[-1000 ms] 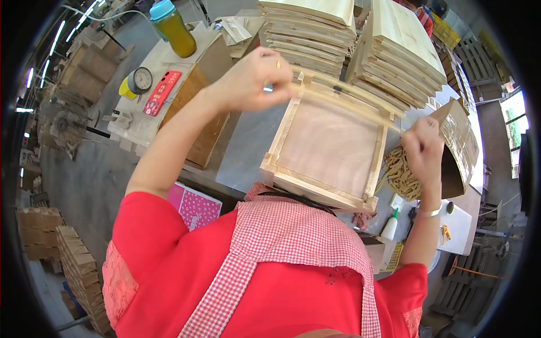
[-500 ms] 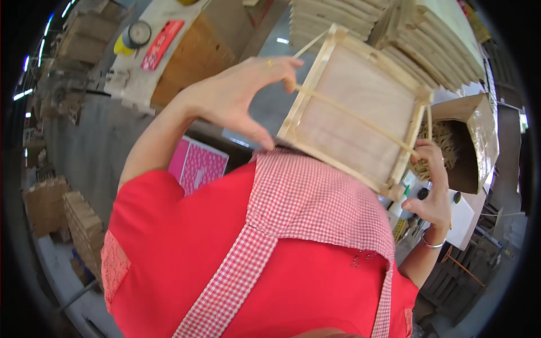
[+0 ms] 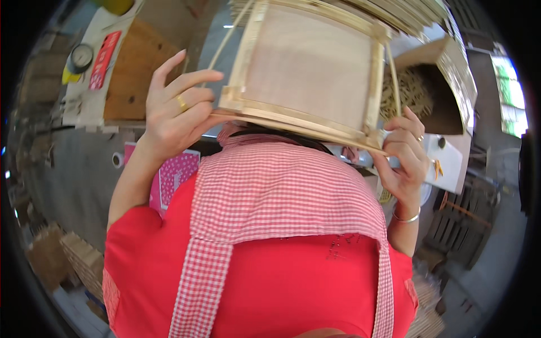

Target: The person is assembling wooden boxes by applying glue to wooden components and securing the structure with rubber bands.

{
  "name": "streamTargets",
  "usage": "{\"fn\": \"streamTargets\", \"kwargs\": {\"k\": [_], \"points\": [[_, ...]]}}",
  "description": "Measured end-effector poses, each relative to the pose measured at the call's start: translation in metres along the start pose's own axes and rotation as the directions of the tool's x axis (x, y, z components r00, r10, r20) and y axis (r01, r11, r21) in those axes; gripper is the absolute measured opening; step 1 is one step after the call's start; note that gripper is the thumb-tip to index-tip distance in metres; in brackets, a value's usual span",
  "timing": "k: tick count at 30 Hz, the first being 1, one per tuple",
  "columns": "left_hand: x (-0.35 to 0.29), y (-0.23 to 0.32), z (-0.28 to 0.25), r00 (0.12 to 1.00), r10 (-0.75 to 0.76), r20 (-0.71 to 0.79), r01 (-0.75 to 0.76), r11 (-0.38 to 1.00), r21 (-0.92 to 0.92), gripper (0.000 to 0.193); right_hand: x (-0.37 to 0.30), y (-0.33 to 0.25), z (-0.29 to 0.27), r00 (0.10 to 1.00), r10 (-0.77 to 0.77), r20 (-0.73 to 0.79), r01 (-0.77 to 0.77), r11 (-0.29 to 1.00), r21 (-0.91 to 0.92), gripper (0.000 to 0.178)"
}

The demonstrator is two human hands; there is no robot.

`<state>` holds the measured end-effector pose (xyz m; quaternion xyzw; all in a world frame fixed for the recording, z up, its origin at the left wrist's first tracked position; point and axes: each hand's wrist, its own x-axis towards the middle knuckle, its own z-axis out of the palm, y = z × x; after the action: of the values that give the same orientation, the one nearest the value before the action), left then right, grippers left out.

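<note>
A shallow light-wood frame [image 3: 309,118] with a pale, thin panel [image 3: 313,65] inside is tilted up in front of my apron. My left hand [image 3: 179,110] pinches the frame's near left corner, its forefinger and middle finger raised. At the near right corner, my right hand [image 3: 404,147] closes on the wood with bent fingers. A thin beige band [image 3: 393,79] stretches from the right hand up along the frame's side. Another length runs past the left side, close to my left fingers. Where the band passes beneath the frame is hidden.
An open cardboard box [image 3: 445,96] holding many beige bands stands at the right. Stacked wooden pieces [image 3: 406,14] lie behind the frame. At the far left are a round gauge [image 3: 81,55] and a red strip [image 3: 105,60] on a bench. A pink patterned box [image 3: 176,177] sits beside my left arm.
The frame has moved left and away, turning more level. My hands have brought the band from across its face to its outer sides and now grip the near corners.
</note>
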<state>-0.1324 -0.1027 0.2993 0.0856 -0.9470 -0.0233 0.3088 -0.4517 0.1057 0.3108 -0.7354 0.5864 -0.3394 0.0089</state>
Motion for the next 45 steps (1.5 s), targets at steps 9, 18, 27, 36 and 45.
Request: {"fn": "streamTargets", "kwargs": {"k": [9, 18, 27, 36, 45], "points": [[-0.012, 0.009, 0.019, 0.994, -0.11, -0.024, 0.108, 0.99, -0.089, 0.034, -0.023, -0.007, 0.024, 0.981, 0.048, -0.188, -0.073, 0.99, -0.125, 0.022], [-0.009, 0.016, 0.014, 0.757, -0.594, 0.272, 0.549, 0.353, -0.758, 0.035, -0.021, -0.01, 0.042, 0.845, 0.48, -0.238, -0.306, 0.797, 0.521, 0.025], [-0.01, 0.015, 0.031, 0.678, -0.634, 0.371, 0.489, 0.013, -0.872, 0.028, -0.019, -0.017, 0.067, 0.719, 0.675, -0.168, -0.304, 0.522, 0.797, 0.026], [0.015, -0.016, 0.036, 0.593, -0.631, 0.5, 0.53, -0.161, -0.833, 0.051, -0.005, 0.026, 0.044, 0.742, 0.649, -0.165, -0.363, 0.597, 0.715, 0.035], [0.059, -0.04, 0.059, 0.657, -0.705, 0.268, 0.54, 0.192, -0.82, 0.046, 0.045, 0.05, 0.052, 0.798, 0.57, -0.196, -0.315, 0.673, 0.669, 0.042]]}}
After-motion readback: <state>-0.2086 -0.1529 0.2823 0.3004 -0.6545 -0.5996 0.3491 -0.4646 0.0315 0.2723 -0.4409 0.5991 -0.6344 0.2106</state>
